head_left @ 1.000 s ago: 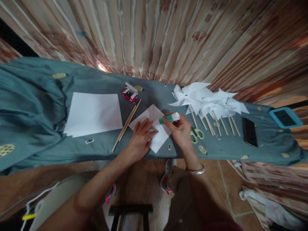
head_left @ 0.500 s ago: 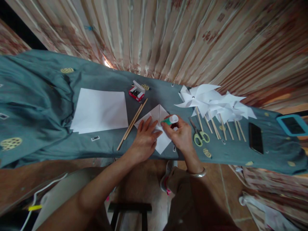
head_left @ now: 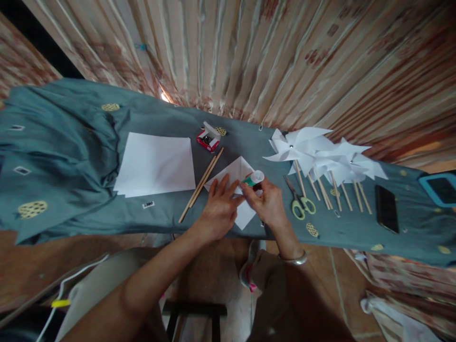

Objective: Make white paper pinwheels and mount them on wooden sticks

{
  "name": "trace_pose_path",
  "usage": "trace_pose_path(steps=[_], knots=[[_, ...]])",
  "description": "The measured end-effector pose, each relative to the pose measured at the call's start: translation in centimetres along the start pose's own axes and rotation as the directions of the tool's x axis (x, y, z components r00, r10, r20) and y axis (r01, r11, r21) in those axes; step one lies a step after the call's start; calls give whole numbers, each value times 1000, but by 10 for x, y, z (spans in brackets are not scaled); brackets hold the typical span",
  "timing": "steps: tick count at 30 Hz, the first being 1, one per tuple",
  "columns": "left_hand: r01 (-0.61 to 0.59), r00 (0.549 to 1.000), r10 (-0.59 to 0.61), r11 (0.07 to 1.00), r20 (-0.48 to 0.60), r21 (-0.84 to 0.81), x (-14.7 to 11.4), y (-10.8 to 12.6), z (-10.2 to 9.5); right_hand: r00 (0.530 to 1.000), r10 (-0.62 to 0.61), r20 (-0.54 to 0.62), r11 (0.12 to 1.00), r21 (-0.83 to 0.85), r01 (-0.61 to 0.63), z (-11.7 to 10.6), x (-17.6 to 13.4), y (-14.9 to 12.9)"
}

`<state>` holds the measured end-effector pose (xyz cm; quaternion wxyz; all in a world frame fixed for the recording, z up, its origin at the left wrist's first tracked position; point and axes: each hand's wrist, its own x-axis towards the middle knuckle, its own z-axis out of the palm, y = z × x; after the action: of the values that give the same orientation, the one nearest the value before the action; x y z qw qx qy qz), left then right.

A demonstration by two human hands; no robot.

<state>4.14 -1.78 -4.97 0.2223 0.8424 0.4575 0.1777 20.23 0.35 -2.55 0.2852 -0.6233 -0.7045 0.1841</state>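
A white paper square [head_left: 244, 216] with creases and folded-in corners lies on the cloth in front of me. My left hand [head_left: 221, 209] rests on its left half, fingers spread and flat on the sheet. In my right hand [head_left: 268, 202] is a glue stick [head_left: 253, 178] with a green body and a white end. It tilts over the paper's middle, its lower tip beside my left fingertips. My fingers hide the exact contact spot. Two thin wooden sticks [head_left: 201, 184] lie just left of the paper. Green-handled scissors [head_left: 299, 202] lie to the right of my right hand.
A stack of white paper [head_left: 156, 164] lies at left. Behind the sticks stands an opened small red box [head_left: 208, 137] with small dark items. Several paper pinwheels [head_left: 320, 152] on sticks lie at right, near a black phone [head_left: 386, 208] and a blue-framed device [head_left: 440, 188].
The whole view has shifted slightly, so things on the table appear a little farther right. Both hands and the glue stick keep nearly the same place on the paper.
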Motion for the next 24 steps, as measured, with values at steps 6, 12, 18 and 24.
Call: trace_pose_path(steps=[6,12,18,24], knots=[[-1,1000,1,1000,-9,-13,0,1,0,1000,-11,3,1000,0,11,1,-1,0],[-1,1000,1,1000,7,10,0,2,-1,1000,-15,10,1000,-7,15,1,-2,1],[10,1000,-10,1000,13,12,1,2,-3,999,-35,10,999,4,35,1,-2,2],[22,999,-23,999,41,29,1,3,-3,999,-40,34,999,12,40,0,-4,0]])
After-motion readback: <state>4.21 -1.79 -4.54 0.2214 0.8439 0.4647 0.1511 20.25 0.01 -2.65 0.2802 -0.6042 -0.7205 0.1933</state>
